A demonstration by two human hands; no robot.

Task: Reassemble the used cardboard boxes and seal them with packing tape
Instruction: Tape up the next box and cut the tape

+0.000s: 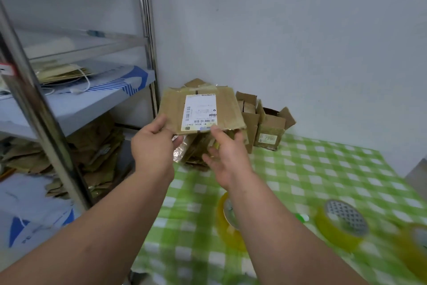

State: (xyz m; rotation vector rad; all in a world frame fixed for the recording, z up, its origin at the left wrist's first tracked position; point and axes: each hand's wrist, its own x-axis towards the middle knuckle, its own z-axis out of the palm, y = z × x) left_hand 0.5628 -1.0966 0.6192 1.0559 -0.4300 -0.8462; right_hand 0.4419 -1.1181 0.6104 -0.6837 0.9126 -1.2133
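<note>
- Along the left side stands a metal shelf rack [143,18], its shelves holding blue-and-white sheets and, lower down, heaps of flattened brown cardboard [97,143].
- Across the lower right spreads the desk [323,169] under a green-and-white checked cloth, reaching back to the white wall corner.
- At the far corner of the desk sit several opened boxes [270,129] with flaps up, just beside a pile of flattened cardboard pieces [196,153].
- Above that pile, a flattened cardboard box [175,104] with a white shipping label [200,111] is held up in the air.
- The left hand [153,146] is clamped on the box's near left corner, thumb on top.
- The right hand [227,155] is spread apart, its forefinger touching the box's near edge beneath the label.
- Near the front of the desk lie yellowish tape rolls [339,227], blurred; one roll [223,220] is partly hidden behind the right forearm.
</note>
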